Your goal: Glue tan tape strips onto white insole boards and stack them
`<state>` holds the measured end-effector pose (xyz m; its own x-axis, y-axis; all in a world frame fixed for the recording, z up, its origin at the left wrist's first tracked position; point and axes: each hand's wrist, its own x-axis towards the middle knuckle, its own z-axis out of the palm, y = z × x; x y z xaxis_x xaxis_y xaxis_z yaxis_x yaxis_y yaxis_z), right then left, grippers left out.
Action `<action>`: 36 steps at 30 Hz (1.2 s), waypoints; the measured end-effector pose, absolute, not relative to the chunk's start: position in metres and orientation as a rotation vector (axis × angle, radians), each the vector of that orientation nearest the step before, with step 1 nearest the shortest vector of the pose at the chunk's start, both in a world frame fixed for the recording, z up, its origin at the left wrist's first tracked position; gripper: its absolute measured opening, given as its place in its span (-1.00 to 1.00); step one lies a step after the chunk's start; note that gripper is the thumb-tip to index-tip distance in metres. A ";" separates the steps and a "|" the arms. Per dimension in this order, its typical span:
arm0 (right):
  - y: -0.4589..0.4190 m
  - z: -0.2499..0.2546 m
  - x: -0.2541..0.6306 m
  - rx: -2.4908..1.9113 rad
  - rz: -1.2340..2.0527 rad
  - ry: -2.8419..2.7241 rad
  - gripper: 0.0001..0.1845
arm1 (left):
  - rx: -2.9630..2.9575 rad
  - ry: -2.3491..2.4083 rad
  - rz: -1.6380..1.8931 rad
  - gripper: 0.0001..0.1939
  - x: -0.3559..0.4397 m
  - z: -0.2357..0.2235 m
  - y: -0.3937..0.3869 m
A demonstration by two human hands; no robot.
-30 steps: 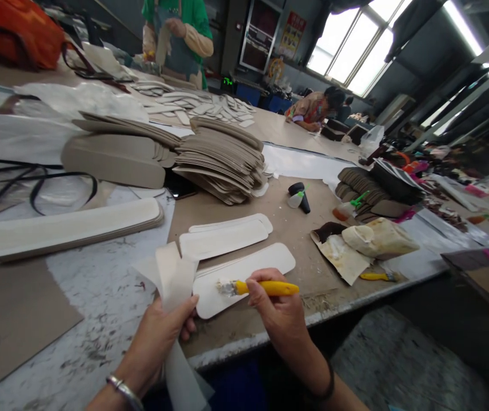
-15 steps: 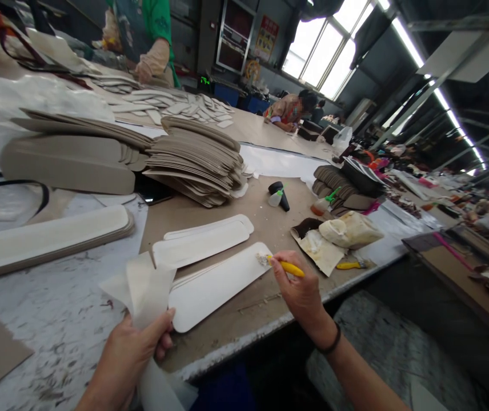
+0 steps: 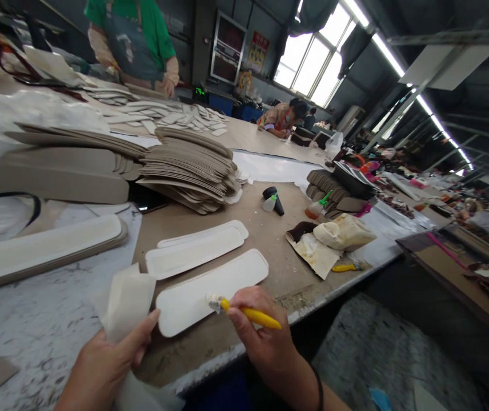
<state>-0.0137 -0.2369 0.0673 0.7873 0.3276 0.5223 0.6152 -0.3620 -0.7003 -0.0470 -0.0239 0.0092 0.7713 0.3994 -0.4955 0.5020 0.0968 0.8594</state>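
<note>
My right hand (image 3: 265, 337), which I follow from a distance by head camera, grips a yellow brush (image 3: 261, 318), fingers closed around the handle, bristles at the white face of a panel (image 3: 201, 288) lying near the front edge of the worktop (image 3: 293, 279). My left hand (image 3: 107, 357) is at the panel's left end, its fingers pinching a bunched, translucent sheet (image 3: 128, 299) that trails down below the hand; whether the thumb also touches the panel, I cannot tell. Just beyond the panel I see two white pieces (image 3: 195, 254), one overlapping the other. Farther back are a fanned grey-brown stack (image 3: 193, 171) and, to its left, a second stack (image 3: 56, 174). To the right, a small bottle (image 3: 269, 204) lies just beside a black object (image 3: 279, 206); nearer the edge are a crusted bag (image 3: 347, 231) and a second brush (image 3: 344, 268). Across the worktop, a person in a green shirt (image 3: 159, 37) stands behind a pile of pale strips (image 3: 171, 117); another person (image 3: 276, 117) bends low.
</note>
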 end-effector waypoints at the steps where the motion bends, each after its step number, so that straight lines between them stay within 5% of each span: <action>1: -0.235 0.069 -0.016 -1.970 -0.327 -0.695 -0.90 | 1.479 0.764 -0.058 -0.46 -0.050 0.014 -0.025; 8: -0.221 0.078 -0.003 -1.731 -0.186 -0.616 -0.76 | 1.215 0.701 0.021 -0.47 -0.061 0.044 -0.040; 21: -0.174 0.037 0.012 -1.266 0.019 -0.220 -0.64 | 1.258 0.770 -0.005 -0.48 -0.046 0.012 -0.045; 32: -0.260 0.058 0.040 -2.030 -0.550 -0.336 -0.68 | 1.258 0.827 0.005 -0.49 -0.045 0.010 -0.043; 36: -0.242 0.071 0.026 -2.039 -0.326 -0.413 -0.69 | 1.292 0.757 0.073 -0.49 -0.054 0.017 -0.039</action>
